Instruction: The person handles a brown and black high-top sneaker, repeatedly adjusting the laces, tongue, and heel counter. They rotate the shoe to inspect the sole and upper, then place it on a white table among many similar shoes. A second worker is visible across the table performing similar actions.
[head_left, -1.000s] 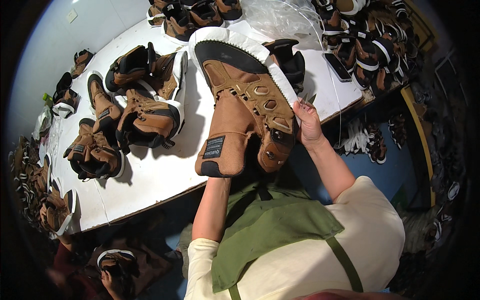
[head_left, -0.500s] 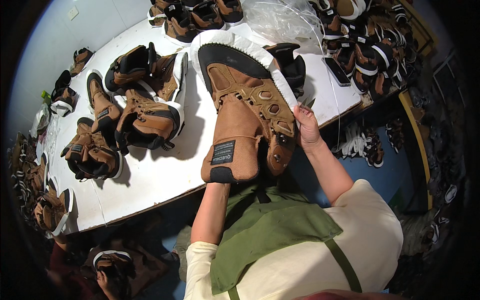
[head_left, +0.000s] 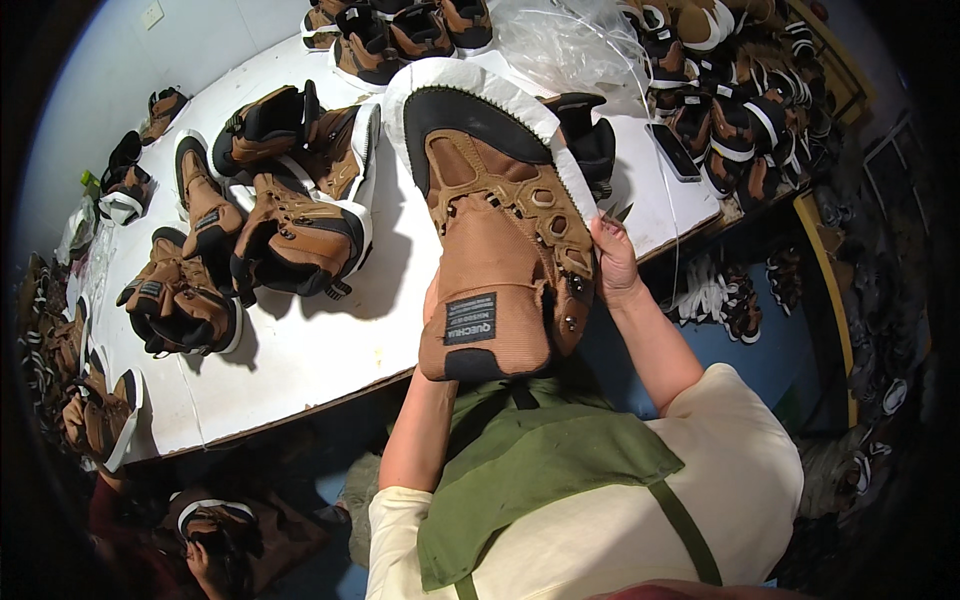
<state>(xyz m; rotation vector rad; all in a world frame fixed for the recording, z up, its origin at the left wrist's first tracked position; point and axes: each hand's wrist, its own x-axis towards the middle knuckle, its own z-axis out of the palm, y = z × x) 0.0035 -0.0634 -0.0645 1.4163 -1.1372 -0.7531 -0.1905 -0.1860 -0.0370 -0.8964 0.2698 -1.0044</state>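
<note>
On the table [head_left: 300, 372], boots [head_left: 305, 240] lie left of the held boot [head_left: 490, 245], a phone [head_left: 676, 154] right.

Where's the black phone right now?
In the head view, the black phone lies on the right side of the white table, right of the held brown boot, beside the shoe pile and just below the clear plastic bag.

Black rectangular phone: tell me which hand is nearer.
Right. The right hand, touching the brown-black boot, is below-left of the phone; the left hand, mostly hidden behind the boot, is farther left.
</note>
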